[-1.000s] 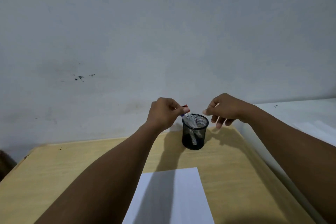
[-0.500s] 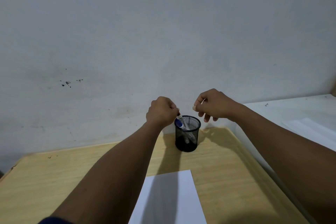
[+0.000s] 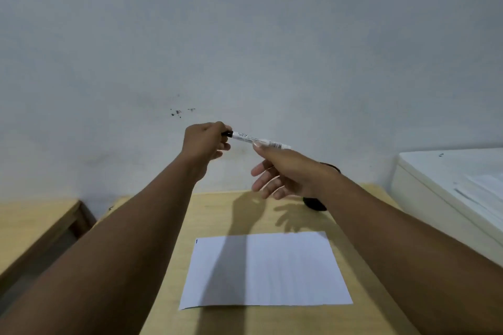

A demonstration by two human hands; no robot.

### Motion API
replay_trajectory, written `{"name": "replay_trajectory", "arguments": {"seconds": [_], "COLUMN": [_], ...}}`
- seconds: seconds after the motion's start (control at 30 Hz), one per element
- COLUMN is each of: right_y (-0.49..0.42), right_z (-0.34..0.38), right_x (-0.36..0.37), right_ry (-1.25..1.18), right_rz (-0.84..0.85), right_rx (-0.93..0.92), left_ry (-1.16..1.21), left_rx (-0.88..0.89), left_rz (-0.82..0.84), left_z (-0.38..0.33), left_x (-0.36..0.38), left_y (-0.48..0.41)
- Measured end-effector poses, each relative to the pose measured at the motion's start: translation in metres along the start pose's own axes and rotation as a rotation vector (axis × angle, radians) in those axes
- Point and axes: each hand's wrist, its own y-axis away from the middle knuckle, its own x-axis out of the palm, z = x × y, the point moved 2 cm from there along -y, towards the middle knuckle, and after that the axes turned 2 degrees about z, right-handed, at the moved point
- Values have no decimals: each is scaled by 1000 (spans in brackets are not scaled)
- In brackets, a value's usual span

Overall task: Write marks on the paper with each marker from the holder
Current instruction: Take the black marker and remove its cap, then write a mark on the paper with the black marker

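Note:
A white marker (image 3: 258,140) with a black cap is held level in the air above the desk. My left hand (image 3: 205,144) is closed around its black cap end. My right hand (image 3: 283,171) pinches the white barrel with thumb and forefinger, its other fingers spread below. A white sheet of paper (image 3: 272,269) lies flat on the wooden desk (image 3: 212,215) in front of me, with a small blue mark at its far left corner. The black mesh holder (image 3: 315,202) stands behind my right wrist, mostly hidden.
A pale wall rises right behind the desk. A white cabinet or appliance (image 3: 449,185) with papers on top stands against the desk's right side. A second wooden table (image 3: 32,223) sits at the left across a narrow gap.
Both hands have left the holder and risen with a marker, now held between them. The view has shifted, so the paper shows in full and the holder is hidden behind my right wrist.

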Motion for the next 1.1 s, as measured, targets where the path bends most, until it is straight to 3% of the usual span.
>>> {"name": "replay_trajectory", "arguments": {"seconds": [0.23, 0.5, 0.6, 0.67, 0.73, 0.9, 1.1], "right_y": [-25, -37, -41, -45, -49, -59, -70], "right_z": [-15, -27, -34, -42, -52, -78, -106], "right_x": [104, 148, 133, 125, 123, 131, 143], "right_ry": [-597, -688, -553, -350, -189, -135, -221], "right_rz": [-116, -15, -95, -137, -172, -234, -203], "right_rx": [-45, -153, -167, -182, -207, -170, -120], "left_ry": [104, 248, -26, -371, -569, -753, -803], "left_rx": [-194, -215, -171, -121, -86, -92, 56], "left_rz": [250, -15, -106, -70, 3, 103, 12], "left_z": [57, 125, 145, 155, 162, 183, 195], "left_x": [-97, -147, -165, -163, -150, -120, -114], "left_y": [35, 57, 61, 64, 69, 70, 73]}}
